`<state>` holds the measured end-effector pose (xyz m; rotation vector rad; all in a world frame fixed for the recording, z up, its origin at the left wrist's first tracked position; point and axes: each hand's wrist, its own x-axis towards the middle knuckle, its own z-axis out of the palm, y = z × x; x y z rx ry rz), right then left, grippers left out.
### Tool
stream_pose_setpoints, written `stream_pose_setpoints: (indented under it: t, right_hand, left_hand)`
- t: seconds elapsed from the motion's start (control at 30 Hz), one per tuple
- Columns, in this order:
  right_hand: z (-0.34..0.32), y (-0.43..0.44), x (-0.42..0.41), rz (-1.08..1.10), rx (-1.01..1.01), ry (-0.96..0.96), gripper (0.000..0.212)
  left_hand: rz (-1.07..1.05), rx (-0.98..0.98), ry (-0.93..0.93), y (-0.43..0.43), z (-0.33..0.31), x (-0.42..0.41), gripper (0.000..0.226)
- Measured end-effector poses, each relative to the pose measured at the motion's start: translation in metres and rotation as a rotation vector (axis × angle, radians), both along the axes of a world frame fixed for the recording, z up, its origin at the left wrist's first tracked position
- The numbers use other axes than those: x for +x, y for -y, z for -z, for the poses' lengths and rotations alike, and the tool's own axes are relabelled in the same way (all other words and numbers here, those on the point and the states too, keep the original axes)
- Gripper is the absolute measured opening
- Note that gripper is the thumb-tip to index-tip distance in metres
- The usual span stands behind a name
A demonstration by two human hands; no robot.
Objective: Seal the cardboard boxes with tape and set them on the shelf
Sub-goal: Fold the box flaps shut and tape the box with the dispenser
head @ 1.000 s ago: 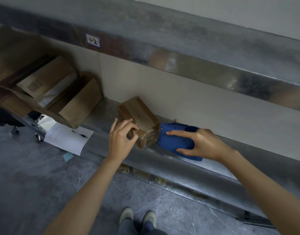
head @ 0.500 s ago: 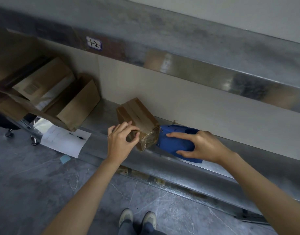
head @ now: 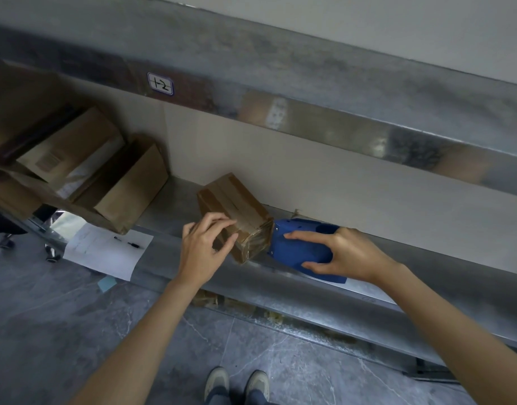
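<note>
box (head: 232,206) on shelf (head: 280,285), dispenser (head: 298,247) right

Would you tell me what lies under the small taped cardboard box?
Only the grey metal shelf shows beneath the small taped cardboard box; the left hand hides its near lower edge.
</note>
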<state>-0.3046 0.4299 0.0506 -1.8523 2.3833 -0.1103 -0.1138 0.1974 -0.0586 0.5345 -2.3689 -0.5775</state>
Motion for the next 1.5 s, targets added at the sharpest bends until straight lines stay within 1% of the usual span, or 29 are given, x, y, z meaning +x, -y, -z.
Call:
stream_pose_setpoints:
  t: [0.13,0.27,0.43,0.57,0.7,0.83,1.0,1.13,1.5]
  right_hand:
    - [-0.002,0.004,0.0,-0.006,0.007,-0.02,0.064]
    - [-0.001,0.007,-0.001,-0.01,0.013,-0.043,0.064]
    - [-0.003,0.01,-0.006,-0.013,0.025,-0.074,0.064]
    - [-0.009,0.013,-0.006,-0.04,0.006,-0.098,0.063]
    - [-0.014,0.015,-0.005,-0.054,0.005,-0.093,0.061]
    - [-0.016,0.016,0.003,-0.092,0.01,-0.07,0.06]
    - [-0.013,0.034,0.022,-0.169,-0.022,-0.062,0.061]
    - [-0.012,0.043,0.021,-0.183,-0.023,-0.06,0.06]
    - [-0.013,0.033,-0.001,-0.207,0.006,-0.014,0.06]
  left_hand:
    - [0.018,-0.049,0.096,-0.001,-0.004,0.006,0.044]
    - [-0.048,-0.063,0.181,-0.014,-0.007,0.0,0.051]
    - [-0.048,-0.047,0.229,-0.027,-0.008,-0.007,0.064]
    - [-0.053,-0.098,0.256,-0.027,-0.004,-0.008,0.073]
    - [-0.063,-0.129,0.206,-0.023,0.0,-0.008,0.064]
    - [0.013,-0.063,0.142,-0.011,0.0,0.002,0.061]
    - [0.134,0.122,0.082,0.019,0.0,0.021,0.067]
    - [0.195,0.268,0.029,0.023,-0.002,0.023,0.065]
    - [0.236,0.345,-0.016,0.023,-0.003,0.022,0.061]
